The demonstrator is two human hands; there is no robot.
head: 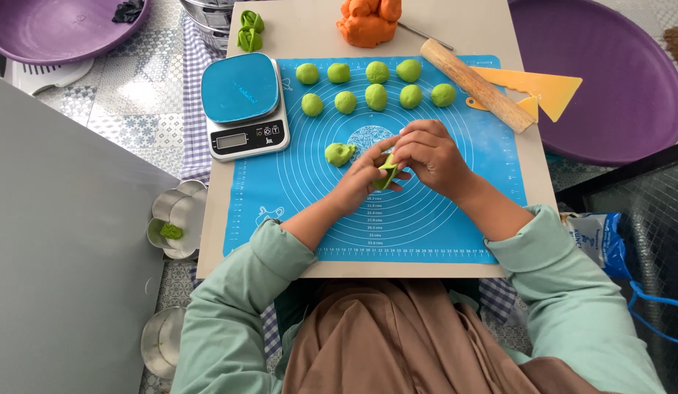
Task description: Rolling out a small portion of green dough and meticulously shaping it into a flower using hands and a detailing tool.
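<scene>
Two hands — left hand [362,179] and right hand [426,155] — pinch one green dough piece [386,174] closed. It looks best to press gently — then roll it round like the nine dough balls [376,96].

Both forearms reach forward from pale green sleeves pushed back to just below the elbows, bare from there to the wrists; they converge toward the middle, the left arm slanting in from the lower left, the right from the lower right; the left hand [364,182] lies palm turned inward, fingers curled and pinched shut; the right hand [429,155] arches over it, knuckles up, fingertips bent down and meeting those of the left; the two hands touch at the fingertips.
</scene>
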